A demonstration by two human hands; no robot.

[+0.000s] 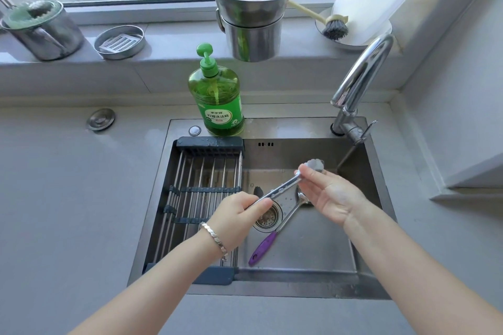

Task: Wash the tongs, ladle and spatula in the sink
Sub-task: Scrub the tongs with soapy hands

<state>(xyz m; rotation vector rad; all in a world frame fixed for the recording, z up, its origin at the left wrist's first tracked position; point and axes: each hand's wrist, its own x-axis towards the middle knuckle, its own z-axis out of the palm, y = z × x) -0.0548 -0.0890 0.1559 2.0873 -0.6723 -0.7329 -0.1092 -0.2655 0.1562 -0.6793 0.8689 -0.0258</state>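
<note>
Currently left hand gripping handle end of metal tongs, holding them slanted over sink. Right hand lying palm-up, fingers relaxed, fingertips touching tongs near scalloped head. Purple-handled ladle lying on sink floor, bowl end partly hiding under right hand, shaft crossing beside drain strainer. Dark utensil tip showing behind tongs, too hidden to identify. Drying rack spanning sink's left part. Green soap bottle standing on rear rim, faucet at right.

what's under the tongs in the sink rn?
Below the tongs lie the drain strainer and a purple-handled ladle on the sink floor. The right hand partly covers the ladle's bowl.
</note>
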